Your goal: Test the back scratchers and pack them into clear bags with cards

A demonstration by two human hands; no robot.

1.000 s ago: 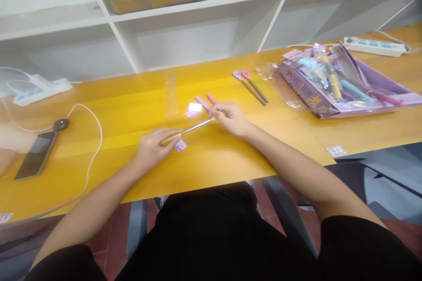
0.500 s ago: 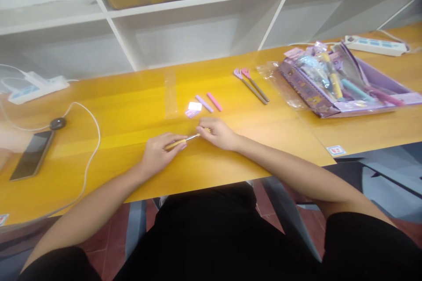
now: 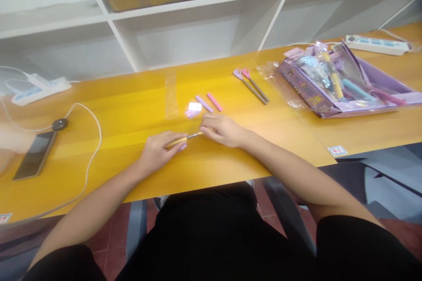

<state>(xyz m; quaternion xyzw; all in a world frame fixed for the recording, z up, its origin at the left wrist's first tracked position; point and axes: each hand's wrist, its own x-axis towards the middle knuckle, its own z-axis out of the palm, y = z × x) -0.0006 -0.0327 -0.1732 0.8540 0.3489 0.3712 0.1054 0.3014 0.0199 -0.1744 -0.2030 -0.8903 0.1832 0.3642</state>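
The left hand (image 3: 160,149) clamps fingers on a slim, yellow-handled metal stick (image 3: 178,141), the right hand (image 3: 226,130) around its other end; straight alignment should prevent bending.

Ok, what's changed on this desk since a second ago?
Your right hand has moved left and towards you, nearer your left hand, so less metal shows on the yellow-handled rod between them. Nothing new was grasped or let go. The two claw-headed rods, the phone and the purple box lie as they were.
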